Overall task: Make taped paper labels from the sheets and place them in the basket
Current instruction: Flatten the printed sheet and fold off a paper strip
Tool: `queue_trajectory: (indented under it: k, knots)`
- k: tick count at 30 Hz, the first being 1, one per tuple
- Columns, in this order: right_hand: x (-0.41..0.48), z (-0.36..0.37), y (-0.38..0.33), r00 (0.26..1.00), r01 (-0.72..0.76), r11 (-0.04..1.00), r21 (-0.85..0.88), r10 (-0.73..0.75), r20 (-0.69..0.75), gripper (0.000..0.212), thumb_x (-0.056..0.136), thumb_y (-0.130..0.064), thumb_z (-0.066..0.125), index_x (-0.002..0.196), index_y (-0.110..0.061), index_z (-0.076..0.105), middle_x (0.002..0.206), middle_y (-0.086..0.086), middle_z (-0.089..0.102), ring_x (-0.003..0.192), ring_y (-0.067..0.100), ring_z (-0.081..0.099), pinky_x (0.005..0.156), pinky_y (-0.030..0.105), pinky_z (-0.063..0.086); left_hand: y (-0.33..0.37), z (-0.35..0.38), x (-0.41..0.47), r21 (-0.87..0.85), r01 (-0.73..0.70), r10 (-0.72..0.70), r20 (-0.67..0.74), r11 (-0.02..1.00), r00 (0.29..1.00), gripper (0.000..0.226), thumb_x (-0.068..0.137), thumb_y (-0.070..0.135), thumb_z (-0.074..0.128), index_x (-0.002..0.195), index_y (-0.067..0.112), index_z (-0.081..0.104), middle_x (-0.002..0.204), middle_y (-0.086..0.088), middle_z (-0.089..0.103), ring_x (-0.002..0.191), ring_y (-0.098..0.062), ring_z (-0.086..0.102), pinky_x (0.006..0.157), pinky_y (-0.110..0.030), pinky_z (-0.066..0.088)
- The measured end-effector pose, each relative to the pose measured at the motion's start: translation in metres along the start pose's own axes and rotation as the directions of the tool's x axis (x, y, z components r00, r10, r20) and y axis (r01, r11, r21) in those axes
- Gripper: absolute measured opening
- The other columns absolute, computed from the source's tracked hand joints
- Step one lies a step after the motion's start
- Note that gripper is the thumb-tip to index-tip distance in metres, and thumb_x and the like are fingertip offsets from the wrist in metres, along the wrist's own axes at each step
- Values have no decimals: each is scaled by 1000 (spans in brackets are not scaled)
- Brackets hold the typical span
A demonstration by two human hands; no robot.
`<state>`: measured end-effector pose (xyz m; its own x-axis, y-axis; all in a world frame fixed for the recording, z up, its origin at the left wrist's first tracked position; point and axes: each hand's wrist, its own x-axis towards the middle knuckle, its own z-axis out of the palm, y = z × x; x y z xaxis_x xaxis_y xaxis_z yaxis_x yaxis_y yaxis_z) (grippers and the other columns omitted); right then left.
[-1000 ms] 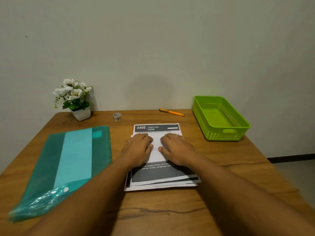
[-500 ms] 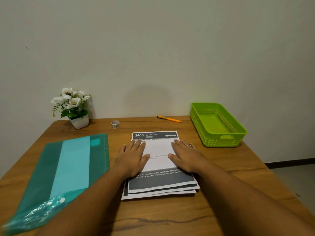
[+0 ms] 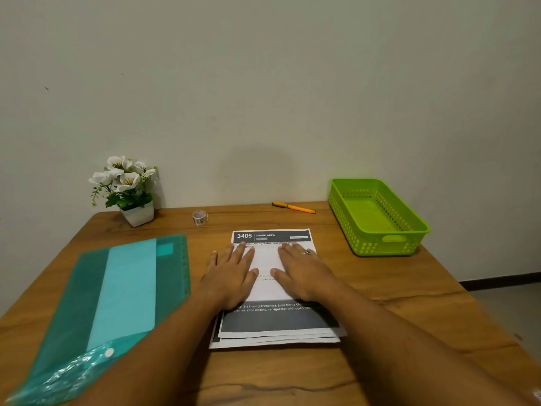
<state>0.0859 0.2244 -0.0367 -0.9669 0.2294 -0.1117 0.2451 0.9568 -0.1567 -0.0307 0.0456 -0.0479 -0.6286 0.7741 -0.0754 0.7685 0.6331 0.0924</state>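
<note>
A small stack of printed sheets [image 3: 272, 320], headed "3405 DINING AREA", lies in the middle of the wooden table. My left hand [image 3: 231, 276] and my right hand [image 3: 303, 273] both rest flat on the top sheet, fingers straight and pointing away, thumbs nearly meeting. A ring shows on my right hand. A lime green basket [image 3: 409, 230] stands at the back right, nothing visible inside it. A small roll of clear tape [image 3: 200, 217] sits behind the sheets.
An orange pen [image 3: 294, 207] lies near the wall behind the sheets. A teal plastic document folder [image 3: 117, 297] covers the table's left side. A white pot of white flowers [image 3: 128, 191] stands at the back left. The table's right edge drops to the floor.
My fingers have uncurled and both hands now lie flat on the top sheet, after spreading apart half a second ago and coming back together. The camera tilted up slightly.
</note>
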Motion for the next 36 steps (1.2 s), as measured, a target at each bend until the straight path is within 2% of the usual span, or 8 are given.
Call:
queue_trajectory:
  k: [5,7,10,12,14,19,26,36]
  knots:
    - [-8,-5,32,996,-86,996,-14,86,32,76,108,-59,22,166,-13,9,175,6,4,161,26,4,128,50,8,-1,-4,1,-1,32,-32,25,999,999,68,107,54,16,165,19,4,172,-5,-4,158,-27,-6,127,-54,-3]
    - [-6,-6,31,995,-99,995,-26,100,27,75,107,-58,23,165,-11,13,174,9,9,160,28,8,128,52,10,7,-6,5,14,25,-25,-21,1000,999,68,107,50,21,163,11,16,171,-9,10,158,-28,3,127,-54,2]
    - [4,-14,20,998,-67,997,-47,66,-23,63,106,-53,33,150,-9,41,161,12,37,150,31,32,121,51,24,16,-12,15,15,-65,66,-122,998,990,55,103,44,33,144,11,48,156,-8,43,145,-26,36,120,-48,28]
    - [10,-20,13,1000,-28,999,-21,28,1,45,103,-49,45,131,-14,52,144,10,52,134,30,47,108,46,38,18,-18,20,-13,-114,112,-118,993,987,48,100,44,40,135,15,55,146,-6,52,133,-25,46,109,-46,42]
    - [13,-23,11,999,1,1000,25,-1,36,38,101,-48,53,123,-16,55,135,6,55,127,30,52,100,43,45,13,-23,25,-15,-118,117,-83,993,990,46,99,45,45,136,19,54,143,-2,53,129,-24,48,105,-46,45]
    - [15,-38,30,997,-62,993,105,58,44,67,88,-58,72,143,-24,56,150,4,49,140,29,43,113,48,40,-8,-36,31,-15,-73,73,-14,997,997,62,94,56,60,147,26,46,150,1,46,136,-24,41,107,-45,40]
    - [25,-52,41,989,-115,989,88,105,108,84,76,-61,83,147,-26,54,144,6,49,139,31,39,109,42,43,-19,-45,52,-62,-42,49,117,997,992,72,83,64,72,142,30,49,136,0,53,128,-23,42,106,-47,41]
    - [25,-65,36,988,-90,985,146,70,138,68,74,-50,90,128,-20,63,127,0,65,119,24,57,98,43,52,-16,-52,56,-132,-59,74,110,990,991,59,76,57,82,120,30,55,115,9,48,116,-18,44,98,-41,45]
